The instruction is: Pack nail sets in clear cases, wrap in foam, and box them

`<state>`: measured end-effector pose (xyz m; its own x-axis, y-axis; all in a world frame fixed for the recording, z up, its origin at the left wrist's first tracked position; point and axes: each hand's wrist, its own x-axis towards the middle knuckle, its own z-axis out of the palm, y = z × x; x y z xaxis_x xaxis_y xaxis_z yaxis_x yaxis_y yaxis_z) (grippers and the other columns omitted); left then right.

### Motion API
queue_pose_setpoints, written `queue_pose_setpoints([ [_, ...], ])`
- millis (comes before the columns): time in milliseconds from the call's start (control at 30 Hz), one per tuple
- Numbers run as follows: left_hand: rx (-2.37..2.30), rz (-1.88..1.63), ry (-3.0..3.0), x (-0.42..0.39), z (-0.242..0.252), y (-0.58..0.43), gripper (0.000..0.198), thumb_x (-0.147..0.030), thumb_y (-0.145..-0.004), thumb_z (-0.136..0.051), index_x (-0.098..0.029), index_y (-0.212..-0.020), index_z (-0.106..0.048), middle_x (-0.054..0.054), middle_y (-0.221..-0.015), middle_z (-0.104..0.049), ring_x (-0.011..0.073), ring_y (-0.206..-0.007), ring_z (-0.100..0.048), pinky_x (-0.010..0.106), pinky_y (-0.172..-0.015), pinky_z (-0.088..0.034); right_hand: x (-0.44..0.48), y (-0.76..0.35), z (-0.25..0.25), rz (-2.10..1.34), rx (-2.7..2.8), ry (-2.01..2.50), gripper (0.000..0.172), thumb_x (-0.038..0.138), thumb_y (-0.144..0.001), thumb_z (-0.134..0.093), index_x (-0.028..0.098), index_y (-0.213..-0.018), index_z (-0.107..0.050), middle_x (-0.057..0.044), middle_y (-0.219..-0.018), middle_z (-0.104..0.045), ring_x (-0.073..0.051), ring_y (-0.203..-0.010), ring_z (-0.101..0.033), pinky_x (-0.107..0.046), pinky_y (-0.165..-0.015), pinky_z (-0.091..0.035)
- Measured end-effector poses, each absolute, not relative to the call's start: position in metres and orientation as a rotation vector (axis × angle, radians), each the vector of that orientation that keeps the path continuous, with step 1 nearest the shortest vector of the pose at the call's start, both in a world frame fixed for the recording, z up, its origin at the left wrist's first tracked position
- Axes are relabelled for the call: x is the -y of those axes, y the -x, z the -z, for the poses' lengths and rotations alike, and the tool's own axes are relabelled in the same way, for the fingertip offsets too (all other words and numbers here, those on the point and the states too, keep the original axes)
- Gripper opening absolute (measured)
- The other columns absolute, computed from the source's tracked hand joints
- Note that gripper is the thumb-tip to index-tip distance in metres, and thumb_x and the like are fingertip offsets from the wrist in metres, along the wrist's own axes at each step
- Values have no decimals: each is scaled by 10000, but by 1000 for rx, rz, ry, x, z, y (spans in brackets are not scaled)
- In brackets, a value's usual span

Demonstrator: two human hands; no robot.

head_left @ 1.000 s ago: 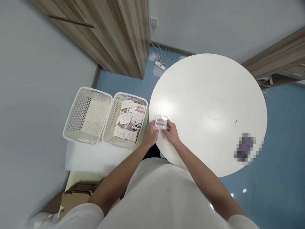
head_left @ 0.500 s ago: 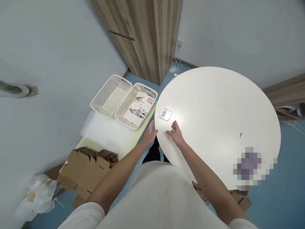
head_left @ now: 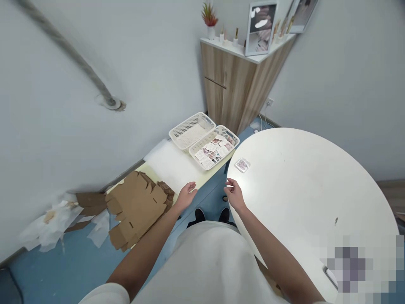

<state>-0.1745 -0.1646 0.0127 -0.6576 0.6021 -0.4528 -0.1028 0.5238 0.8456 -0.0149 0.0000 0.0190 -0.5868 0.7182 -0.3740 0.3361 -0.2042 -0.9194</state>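
Observation:
My left hand (head_left: 187, 196) is empty, thumb apart from the fingers, above the near edge of the low side table, by a stack of white packing sheets (head_left: 174, 162). Over the left rim of the white round table (head_left: 303, 185) hovers my right hand (head_left: 234, 194), its fingers loosely bent and holding nothing. Just beyond it, a small clear flat case (head_left: 243, 165) with pinkish contents lies on the round table. A white basket (head_left: 205, 166) full of printed cards (head_left: 215, 151) stands on the side table, touching a second white basket (head_left: 182, 145).
Flattened brown cardboard boxes (head_left: 136, 207) are piled at the side table's near end. Crumpled white wrapping (head_left: 47, 226) lies on the floor at left. A wooden cabinet (head_left: 234, 84) with framed pictures and a plant (head_left: 209, 19) fills the corner. A pixelated patch covers the table's lower right.
My view has tilted up and turned left, bringing the cabinet top into sight. My left hand has moved left, from beside the round table to the side table. Both hands are farther apart.

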Motion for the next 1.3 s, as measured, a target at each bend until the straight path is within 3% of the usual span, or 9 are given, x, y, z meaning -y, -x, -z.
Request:
queue_pose_setpoints([
  [200,-2016,-1255,-322,220,-3,202,396,-299,-722,-589,-148,-1080,-517,138,-1160,-557,215,-1058,-542,369,-935,-408,42,61,-16,-1896,2053,1107,332,298,-699,-528,189,-1011,-565,-54,-925,-603,-126,-681,-558,-290,-634,-487],
  [467,-1981,-1278,-267,237,10,219,384,-287,-732,-591,-149,-1084,-523,136,-1214,-527,221,-1112,-508,344,-929,-405,78,92,-5,-1843,2462,998,338,290,-721,-539,179,-1039,-564,-91,-1048,-608,-188,-946,-578,-344,-812,-464],
  [667,-1960,-1253,-212,221,15,239,474,-334,-713,-611,-171,-1145,-502,130,-1279,-475,240,-1169,-456,329,-929,-389,74,147,2,-1743,2710,892,689,369,-713,-571,178,-1317,-302,-140,-1290,-445,-229,-1145,-471,-384,-927,-397],
  [833,-2003,-1113,-155,201,21,269,511,-412,-728,-568,-173,-1174,-499,119,-1295,-461,246,-1193,-427,331,-960,-351,64,204,23,-1588,2934,733,655,364,-748,-517,97,-1311,-314,-172,-1361,-340,-253,-1270,-304,-411,-1025,-280],
  [1000,-2037,-1032,-72,181,47,295,523,-435,-755,-512,-169,-1204,-478,110,-1320,-435,243,-1218,-394,331,-991,-306,51,239,57,-1491,3000,682,608,300,-747,-515,125,-1300,-333,-148,-1409,-244,-269,-1312,-196,-431,-1033,-259],
  [1133,-2083,-987,-15,173,68,297,524,-428,-752,-512,-142,-1189,-481,126,-1318,-429,248,-1224,-381,351,-1005,-283,44,254,72,-1434,3026,708,589,217,-727,-514,157,-1288,-344,-132,-1382,-284,-284,-1291,-225,-452,-1016,-267],
  [1300,-2071,-960,13,172,63,295,542,-393,-771,-493,-137,-1243,-421,127,-1347,-386,235,-1248,-343,349,-1033,-245,42,266,71,-1490,3010,827,613,211,-737,-483,148,-1313,-283,-138,-1251,-417,-240,-1162,-408,-388,-936,-369],
])
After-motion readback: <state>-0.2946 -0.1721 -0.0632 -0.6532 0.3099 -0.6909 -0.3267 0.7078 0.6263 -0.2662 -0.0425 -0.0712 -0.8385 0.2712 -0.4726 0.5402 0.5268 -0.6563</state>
